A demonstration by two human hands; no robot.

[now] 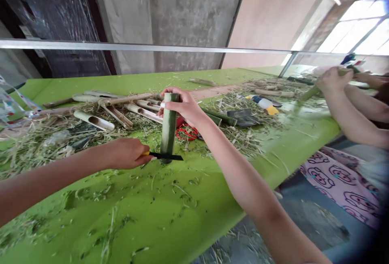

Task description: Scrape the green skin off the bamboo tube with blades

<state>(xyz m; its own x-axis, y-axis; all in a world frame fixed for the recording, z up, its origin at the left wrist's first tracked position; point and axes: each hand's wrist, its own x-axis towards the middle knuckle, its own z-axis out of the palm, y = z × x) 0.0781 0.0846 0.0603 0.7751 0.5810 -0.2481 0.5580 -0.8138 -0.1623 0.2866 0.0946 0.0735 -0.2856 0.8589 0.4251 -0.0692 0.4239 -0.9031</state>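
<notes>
An upright green bamboo tube [169, 132] stands on the green table, its lower end near the surface. My right hand [182, 106] grips the tube near its top, fingers wrapped around the far side and thumb across the front. In my left hand [135, 153] is a knife [170, 157] with a yellow handle, closed in the fingers. Its dark blade lies level across the front of the tube, close to the lower end. Red-handled scissors [186, 132] lie just behind the tube, partly hidden by my right hand.
Split bamboo pieces [94, 120] and heaps of shavings [27, 148] cover the back left of the green table [152, 215]. Further right are a dark flat piece [243, 117] and a white-and-yellow object [264, 104]. At right, another person's hands [334, 80] hold bamboo. A metal bar [182, 48] spans behind.
</notes>
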